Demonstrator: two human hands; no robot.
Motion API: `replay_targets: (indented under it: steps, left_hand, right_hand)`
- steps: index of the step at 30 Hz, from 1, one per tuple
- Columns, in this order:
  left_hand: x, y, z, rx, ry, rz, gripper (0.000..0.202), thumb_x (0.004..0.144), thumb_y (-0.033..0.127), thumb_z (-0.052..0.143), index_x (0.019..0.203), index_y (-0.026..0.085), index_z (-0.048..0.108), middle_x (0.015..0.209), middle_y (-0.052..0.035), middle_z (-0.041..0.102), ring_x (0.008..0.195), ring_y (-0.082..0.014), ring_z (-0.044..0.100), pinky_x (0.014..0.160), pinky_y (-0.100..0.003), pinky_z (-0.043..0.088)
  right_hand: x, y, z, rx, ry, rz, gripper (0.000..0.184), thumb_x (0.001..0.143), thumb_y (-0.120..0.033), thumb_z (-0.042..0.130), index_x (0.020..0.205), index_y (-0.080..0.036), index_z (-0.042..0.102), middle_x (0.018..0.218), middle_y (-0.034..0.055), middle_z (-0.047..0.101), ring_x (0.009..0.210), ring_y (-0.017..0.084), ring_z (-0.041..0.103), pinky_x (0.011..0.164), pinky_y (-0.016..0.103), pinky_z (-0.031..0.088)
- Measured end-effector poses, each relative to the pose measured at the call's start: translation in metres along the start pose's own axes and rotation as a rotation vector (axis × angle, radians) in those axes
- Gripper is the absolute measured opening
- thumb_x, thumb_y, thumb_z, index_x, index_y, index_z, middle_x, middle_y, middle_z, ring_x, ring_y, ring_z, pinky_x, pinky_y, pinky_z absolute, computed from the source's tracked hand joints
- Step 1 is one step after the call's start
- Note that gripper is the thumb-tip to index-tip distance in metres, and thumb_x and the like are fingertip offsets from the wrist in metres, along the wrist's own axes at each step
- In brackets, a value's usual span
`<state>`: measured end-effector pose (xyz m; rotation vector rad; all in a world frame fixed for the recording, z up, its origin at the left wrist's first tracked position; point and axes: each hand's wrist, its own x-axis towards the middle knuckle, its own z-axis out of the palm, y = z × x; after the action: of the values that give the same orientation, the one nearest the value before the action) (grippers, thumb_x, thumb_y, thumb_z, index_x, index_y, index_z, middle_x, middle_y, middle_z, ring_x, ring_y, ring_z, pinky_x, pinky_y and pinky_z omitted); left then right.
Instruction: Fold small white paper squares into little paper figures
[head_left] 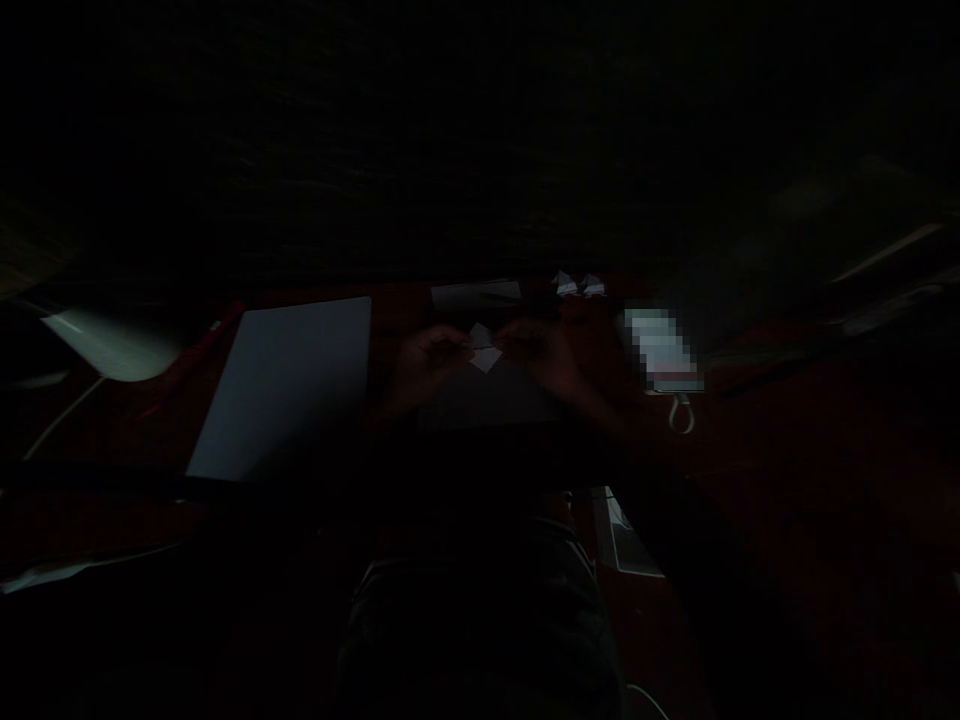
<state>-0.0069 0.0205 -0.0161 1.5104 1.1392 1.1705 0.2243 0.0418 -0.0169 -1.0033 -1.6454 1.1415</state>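
The head view is very dark. Near its middle, a small piece of folded white paper [485, 357] is held up between both hands. My left hand [429, 362] pinches its left side with the fingertips. On the other side, my right hand [546, 352] has its fingers closed on the paper's right edge. Below the hands lies a dark flat sheet [480, 402], its kind hard to make out. Two more small folded paper pieces [565, 284] stand close together behind my right hand.
A large pale sheet [300, 380] lies left of my hands. Beyond them is a narrow pale strip [476, 294]. To the right sits a blurred-out rectangular item [665, 350] with a loop [681, 414] at its near end. A white curved object [120, 345] stands far left.
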Motion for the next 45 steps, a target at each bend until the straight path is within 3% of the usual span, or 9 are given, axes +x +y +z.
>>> replay_targets:
  steps: [6,9,14,18,24,28,35,40,45]
  left_hand:
    - [0.005,-0.002,-0.002,-0.004,0.032,0.067,0.041,0.072,0.044,0.093,0.091,0.022,0.063,0.091,-0.0034,0.072,0.088,-0.0193,0.070,0.081,-0.030,0.055]
    - [0.005,0.000,-0.002,-0.034,0.015,0.061,0.052,0.069,0.043,0.094,0.103,0.024,0.060,0.084,0.0021,0.067,0.078,-0.0167,0.065,0.074,-0.027,0.052]
    - [0.001,-0.003,0.000,-0.062,-0.097,0.024,0.047,0.071,0.042,0.090,0.104,0.022,0.064,0.090,-0.0011,0.071,0.087,-0.0195,0.070,0.078,-0.029,0.055]
    - [-0.003,-0.004,0.002,-0.020,-0.124,-0.041,0.038,0.072,0.041,0.091,0.095,0.021,0.069,0.094,-0.0033,0.076,0.088,-0.0206,0.072,0.074,-0.027,0.055]
    - [-0.004,0.003,0.004,-0.009,-0.195,-0.034,0.036,0.074,0.047,0.088,0.086,0.021,0.067,0.080,0.0001,0.069,0.071,-0.0160,0.064,0.065,-0.026,0.050]
    - [-0.002,0.003,0.005,-0.035,-0.195,-0.023,0.037,0.076,0.046,0.088,0.088,0.021,0.063,0.081,0.0014,0.066,0.070,-0.0146,0.062,0.063,-0.025,0.049]
    - [0.000,-0.003,0.007,-0.106,-0.170,0.097,0.047,0.074,0.035,0.089,0.106,0.023,0.056,0.099,-0.0024,0.073,0.081,-0.0157,0.066,0.068,-0.024,0.049]
    - [-0.001,-0.007,0.007,-0.001,-0.182,0.201,0.028,0.082,0.027,0.078,0.105,0.021,0.062,0.103,-0.0042,0.074,0.091,-0.0186,0.070,0.076,-0.026,0.053]
    - [-0.001,-0.010,0.004,0.171,-0.170,0.191,0.021,0.087,0.022,0.073,0.107,0.021,0.067,0.106,-0.0043,0.077,0.097,-0.0205,0.073,0.082,-0.029,0.056]
  right_hand:
    - [0.000,0.002,0.004,0.063,-0.016,-0.053,0.051,0.074,-0.054,0.095,0.110,-0.024,0.074,0.116,0.0081,0.080,0.103,0.024,0.076,0.089,0.037,0.063]
    - [-0.002,0.002,0.005,0.075,-0.009,-0.020,0.061,0.068,-0.055,0.099,0.113,-0.024,0.072,0.119,0.0086,0.079,0.100,0.023,0.075,0.084,0.035,0.062]
    - [-0.003,0.000,0.004,0.028,-0.139,0.021,0.047,0.077,-0.061,0.092,0.091,-0.021,0.072,0.092,0.0041,0.077,0.086,0.021,0.072,0.077,0.033,0.058]
    - [-0.005,-0.004,0.004,-0.004,-0.152,-0.011,0.040,0.082,-0.060,0.087,0.085,-0.022,0.074,0.085,0.0014,0.074,0.082,0.019,0.068,0.075,0.031,0.054]
    - [-0.006,-0.006,0.004,-0.027,-0.203,-0.037,0.039,0.087,-0.059,0.084,0.084,-0.021,0.075,0.084,0.0014,0.073,0.081,0.018,0.067,0.075,0.030,0.052]
    - [-0.004,-0.005,0.006,0.008,-0.161,-0.003,0.044,0.079,-0.056,0.093,0.099,-0.022,0.074,0.087,0.0007,0.075,0.079,0.017,0.068,0.071,0.029,0.054]
    - [-0.001,0.007,0.007,0.024,-0.075,-0.036,0.043,0.079,-0.041,0.094,0.110,-0.023,0.071,0.092,0.0013,0.075,0.086,0.018,0.073,0.076,0.030,0.058]
    - [0.000,0.012,0.005,-0.103,-0.068,-0.117,0.026,0.086,-0.033,0.088,0.106,-0.023,0.074,0.096,0.0030,0.080,0.089,0.020,0.075,0.082,0.033,0.060]
    - [0.001,0.015,0.002,-0.239,-0.053,-0.139,0.020,0.089,-0.032,0.086,0.105,-0.023,0.080,0.104,0.0060,0.083,0.095,0.022,0.079,0.086,0.035,0.062]
